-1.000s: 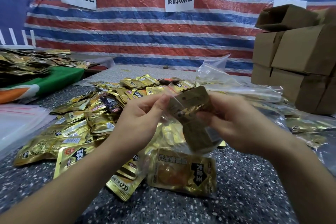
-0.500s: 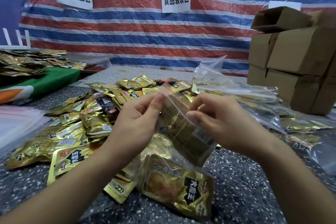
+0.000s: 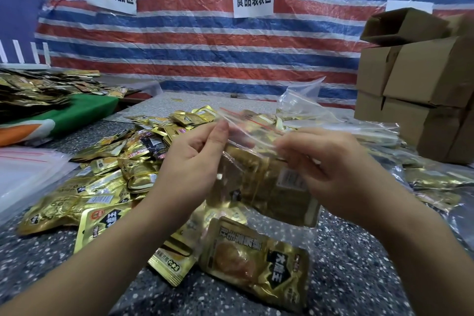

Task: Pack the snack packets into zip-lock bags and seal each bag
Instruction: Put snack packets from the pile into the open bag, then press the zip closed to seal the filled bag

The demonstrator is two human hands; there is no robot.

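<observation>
speckled table (image 3: 359, 277) | zip-lock bag (image 3: 269, 182) between hands | left fingers (image 3: 218, 133), right fingers (image 3: 284, 147) pinching its top

Both forearms reach forward; the left hand (image 3: 191, 159) and right hand (image 3: 331, 164) pinch (fingers curled) one bag's (image 3: 264, 177) top.

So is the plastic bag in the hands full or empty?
Full: the bag holds gold snack packets. The left hand and right hand pinch its top.
</observation>
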